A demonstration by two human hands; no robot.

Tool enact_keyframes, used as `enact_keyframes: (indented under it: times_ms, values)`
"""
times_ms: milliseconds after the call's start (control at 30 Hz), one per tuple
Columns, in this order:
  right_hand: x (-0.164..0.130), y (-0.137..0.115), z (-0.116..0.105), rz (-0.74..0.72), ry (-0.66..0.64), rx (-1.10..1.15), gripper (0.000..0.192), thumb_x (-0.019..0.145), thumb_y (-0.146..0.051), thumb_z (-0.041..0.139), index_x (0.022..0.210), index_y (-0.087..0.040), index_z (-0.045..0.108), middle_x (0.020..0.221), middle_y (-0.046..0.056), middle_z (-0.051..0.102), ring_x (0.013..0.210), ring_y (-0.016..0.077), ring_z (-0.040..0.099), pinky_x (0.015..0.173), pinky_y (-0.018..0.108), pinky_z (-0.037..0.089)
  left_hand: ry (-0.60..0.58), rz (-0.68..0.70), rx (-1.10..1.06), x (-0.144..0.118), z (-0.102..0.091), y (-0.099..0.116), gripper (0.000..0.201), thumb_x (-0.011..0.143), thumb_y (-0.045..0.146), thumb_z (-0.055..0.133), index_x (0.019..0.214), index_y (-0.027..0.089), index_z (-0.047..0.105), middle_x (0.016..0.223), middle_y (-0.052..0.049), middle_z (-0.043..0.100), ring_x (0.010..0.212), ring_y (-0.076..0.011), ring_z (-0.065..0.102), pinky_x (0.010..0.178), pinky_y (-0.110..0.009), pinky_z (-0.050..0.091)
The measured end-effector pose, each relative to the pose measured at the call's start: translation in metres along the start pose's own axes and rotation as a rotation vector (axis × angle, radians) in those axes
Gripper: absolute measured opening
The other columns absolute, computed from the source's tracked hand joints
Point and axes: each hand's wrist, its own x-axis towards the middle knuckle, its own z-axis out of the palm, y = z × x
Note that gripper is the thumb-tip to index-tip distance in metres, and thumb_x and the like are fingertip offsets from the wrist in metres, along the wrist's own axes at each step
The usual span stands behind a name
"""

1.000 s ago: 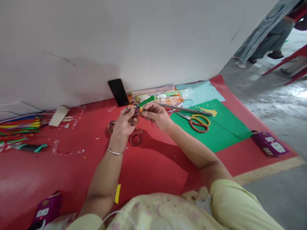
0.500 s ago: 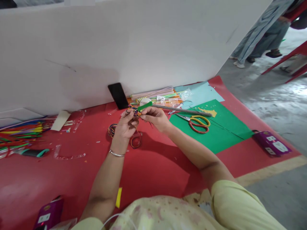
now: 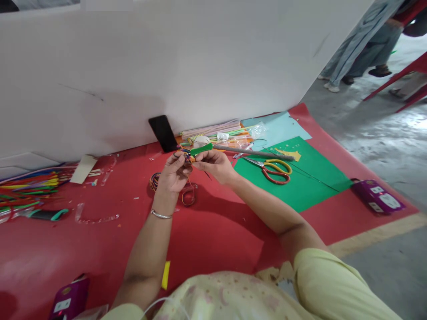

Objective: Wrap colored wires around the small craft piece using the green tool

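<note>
Both hands meet above the red mat (image 3: 213,231). My left hand (image 3: 173,175) pinches a small multicoloured thread bundle (image 3: 185,155) at its fingertips and wears a thin silver bangle at the wrist. My right hand (image 3: 215,165) grips a green strip (image 3: 201,149) that sticks up and to the right from the bundle. A coloured thread runs down from the hands to thread loops (image 3: 187,192) lying on the mat just beneath them.
A black phone (image 3: 163,133) leans on the white board (image 3: 167,66). Scissors (image 3: 273,170) lie on green paper (image 3: 300,182) beside a grey rod (image 3: 253,153). Coloured sticks (image 3: 26,189) sit left, purple boxes (image 3: 378,201) right. Another person's legs (image 3: 363,49) stand far right.
Both hands keep working the bundle with small finger shifts; the green strip has tipped slightly lower. The view has drifted a little.
</note>
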Motion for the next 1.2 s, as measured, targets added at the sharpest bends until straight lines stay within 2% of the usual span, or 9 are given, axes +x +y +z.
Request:
enact_keyframes:
  times_ms: [200, 467, 700, 800, 900, 1200]
  values:
    - [-0.0008, 0.0013, 0.0003, -0.039, -0.011, -0.037, 0.045, 0.068, -0.046, 0.109, 0.085, -0.020, 0.077, 0.084, -0.002, 0.075, 0.079, 0.0119, 0.065, 0.076, 0.027, 0.056, -0.023, -0.006, -0.032, 0.0013, 0.0004, -0.0019, 0.024, 0.076, 0.008, 0.100, 0.082, 0.022, 0.081, 0.076, 0.002, 0.081, 0.059, -0.0061, 0.070, 0.047, -0.011, 0.045]
    - [-0.0021, 0.0006, 0.0033, 0.023, -0.016, -0.004, 0.046, 0.063, -0.045, 0.111, 0.084, -0.019, 0.079, 0.083, -0.001, 0.077, 0.078, 0.0122, 0.068, 0.077, 0.027, 0.060, 0.069, -0.041, -0.052, -0.0040, 0.0075, 0.0010, 0.022, 0.083, 0.001, 0.088, 0.079, 0.021, 0.081, 0.073, 0.002, 0.080, 0.059, -0.0069, 0.069, 0.045, -0.012, 0.043]
    - [-0.0039, -0.0028, 0.0071, 0.016, -0.002, -0.015, 0.045, 0.064, -0.047, 0.110, 0.078, -0.019, 0.077, 0.080, -0.001, 0.076, 0.077, 0.0126, 0.066, 0.077, 0.028, 0.060, -0.033, 0.004, 0.009, -0.0033, 0.0035, -0.0016, 0.023, 0.080, 0.008, 0.097, 0.082, 0.022, 0.079, 0.078, 0.003, 0.081, 0.062, -0.0058, 0.073, 0.048, -0.011, 0.045]
    - [-0.0032, -0.0009, 0.0080, 0.012, 0.009, 0.006, 0.046, 0.062, -0.046, 0.111, 0.080, -0.019, 0.078, 0.083, 0.000, 0.078, 0.080, 0.0135, 0.069, 0.080, 0.028, 0.061, -0.029, 0.001, 0.007, -0.0031, 0.0023, -0.0021, 0.023, 0.079, 0.008, 0.098, 0.083, 0.022, 0.079, 0.080, 0.003, 0.082, 0.064, -0.0066, 0.074, 0.048, -0.012, 0.046]
    - [-0.0021, 0.0010, 0.0069, 0.012, 0.012, 0.017, 0.049, 0.060, -0.045, 0.112, 0.089, -0.020, 0.082, 0.088, 0.001, 0.081, 0.086, 0.0153, 0.073, 0.084, 0.029, 0.063, -0.002, -0.025, -0.009, -0.0025, 0.0023, -0.0020, 0.023, 0.080, 0.007, 0.097, 0.083, 0.022, 0.079, 0.080, 0.002, 0.083, 0.063, -0.0078, 0.074, 0.048, -0.013, 0.046]
    - [-0.0022, -0.0052, 0.0010, 0.036, -0.123, -0.115, 0.042, 0.077, -0.053, 0.102, 0.094, -0.018, 0.085, 0.086, 0.002, 0.081, 0.083, 0.0144, 0.069, 0.078, 0.026, 0.058, 0.043, -0.038, -0.035, -0.0004, 0.0042, -0.0044, 0.024, 0.082, 0.004, 0.094, 0.080, 0.021, 0.077, 0.074, 0.004, 0.080, 0.059, -0.0068, 0.071, 0.048, -0.013, 0.046]
